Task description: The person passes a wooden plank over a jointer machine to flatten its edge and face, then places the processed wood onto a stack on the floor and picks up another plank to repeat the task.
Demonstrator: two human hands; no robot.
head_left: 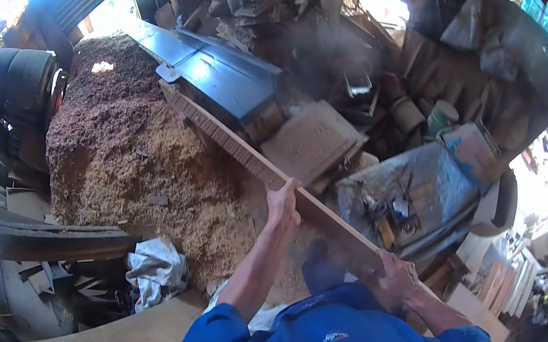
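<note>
Your left hand (282,202) and right hand (395,276) both grip the long wooden plank (249,157), its far end on the planer table (220,74).

Plank: I see a long, narrow wooden board (266,168), reddish-brown, with notched marks along its far stretch.
Pose: slanted, far end on the blue-grey planer table (220,70), near end toward me.
Place: just right of the sawdust heap.
</note>
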